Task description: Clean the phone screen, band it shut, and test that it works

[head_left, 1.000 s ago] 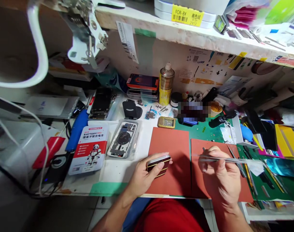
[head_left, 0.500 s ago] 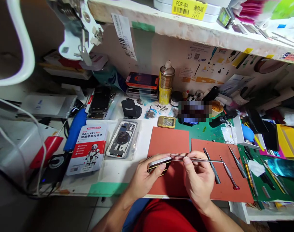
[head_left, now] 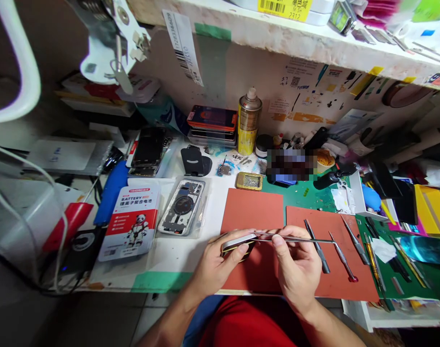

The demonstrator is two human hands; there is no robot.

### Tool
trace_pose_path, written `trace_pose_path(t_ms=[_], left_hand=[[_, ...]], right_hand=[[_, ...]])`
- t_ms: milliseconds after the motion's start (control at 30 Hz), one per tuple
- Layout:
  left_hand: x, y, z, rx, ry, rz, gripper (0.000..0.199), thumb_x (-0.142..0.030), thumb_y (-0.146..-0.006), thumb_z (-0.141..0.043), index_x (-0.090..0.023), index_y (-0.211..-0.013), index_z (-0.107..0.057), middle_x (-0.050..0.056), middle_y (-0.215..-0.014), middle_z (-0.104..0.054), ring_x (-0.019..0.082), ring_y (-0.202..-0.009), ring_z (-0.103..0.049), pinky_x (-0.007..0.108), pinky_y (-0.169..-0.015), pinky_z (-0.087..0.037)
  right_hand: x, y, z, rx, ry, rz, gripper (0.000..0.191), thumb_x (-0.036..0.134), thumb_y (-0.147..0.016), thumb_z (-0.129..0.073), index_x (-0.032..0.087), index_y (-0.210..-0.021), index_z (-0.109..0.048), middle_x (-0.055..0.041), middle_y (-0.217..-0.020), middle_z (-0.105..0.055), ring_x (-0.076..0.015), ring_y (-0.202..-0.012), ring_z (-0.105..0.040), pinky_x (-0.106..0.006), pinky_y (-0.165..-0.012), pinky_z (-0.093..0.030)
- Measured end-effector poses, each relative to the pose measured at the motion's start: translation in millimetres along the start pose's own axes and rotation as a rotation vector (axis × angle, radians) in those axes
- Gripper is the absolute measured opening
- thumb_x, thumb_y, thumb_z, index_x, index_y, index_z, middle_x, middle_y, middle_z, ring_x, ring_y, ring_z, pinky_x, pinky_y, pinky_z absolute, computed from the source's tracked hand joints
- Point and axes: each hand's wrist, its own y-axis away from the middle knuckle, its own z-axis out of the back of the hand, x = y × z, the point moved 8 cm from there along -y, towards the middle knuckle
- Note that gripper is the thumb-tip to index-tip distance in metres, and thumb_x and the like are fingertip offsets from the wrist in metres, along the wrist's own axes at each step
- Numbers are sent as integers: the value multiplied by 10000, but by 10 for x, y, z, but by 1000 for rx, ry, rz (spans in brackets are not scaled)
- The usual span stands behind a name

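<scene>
A phone-like device (head_left: 237, 242) with a silver edge is tilted on its side in my left hand (head_left: 220, 265), thumb in front and fingers behind. Thin metal tweezers (head_left: 295, 238) are pinched in my right hand (head_left: 297, 265), their tips at the device's right end. Whether the tips grip anything is too small to tell. Both hands are above the front of the red-brown mat (head_left: 250, 212). Just right of my right hand, a dark tool (head_left: 321, 255) and a silver pen-like tool with a red end (head_left: 344, 262) lie on a second mat (head_left: 331, 284).
To the left are a battery package (head_left: 129, 224) and an opened phone housing (head_left: 181, 207) in a clear bag. Behind the mats stand a small gold tin (head_left: 249, 181) and a spray can (head_left: 249, 120). A shelf (head_left: 277, 48) crosses above. More tools lie at the right.
The view has shifted slightly, with the shelf now higher in the frame. Both hands keep nearly the same pose, still holding the device and tweezers.
</scene>
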Motion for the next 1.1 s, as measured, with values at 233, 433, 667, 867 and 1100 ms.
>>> trace_pose_path(t_ms=[233, 433, 667, 867, 1100], left_hand=[[5, -5, -6, 8, 37, 7, 282, -365, -1024, -668, -263, -1236, -823, 74, -1203, -832, 241, -1095, -792, 331, -1010, -616], [7, -10, -9, 16, 23, -7, 269, -340, -1030, -665, -276, -1240, -820, 59, -1220, -829, 227, -1102, -790, 307, -1003, -613], [-22, -20, -4, 25, 12, -17, 277, -342, -1038, -650, -256, -1241, -818, 72, -1200, -832, 230, -1084, -794, 304, -966, -631], [93, -2, -4, 5, 140, 113, 326, -420, -1017, -680, -219, -1237, -811, 98, -1223, -826, 252, -1075, -806, 306, -902, -664], [132, 38, -72, 26, 340, 235, 424, -481, -1005, -697, -162, -1277, -756, 126, -1078, -852, 252, -1024, -814, 321, -893, -659]], right_hand=[[-27, 7, 2, 3, 20, -29, 85, 284, -979, -769, 238, -1009, -704, -15, -886, -781, -203, -842, -817, -321, -769, -695], [-73, 13, -3, 14, -36, -71, 88, 277, -976, -779, 248, -1021, -708, -4, -896, -791, -182, -835, -813, -291, -773, -681], [-182, 12, -61, 101, -157, -229, 153, 333, -973, -789, 242, -1017, -673, -52, -923, -825, -240, -875, -827, -311, -685, -660], [-118, -109, 175, -42, -95, -127, 128, 302, -976, -787, 232, -1050, -709, -31, -893, -813, -229, -815, -824, -354, -743, -673], [-149, -297, 610, -175, 399, 70, 182, 328, -908, -837, 179, -1012, -830, -79, -976, -825, -245, -870, -797, -391, -838, -670]])
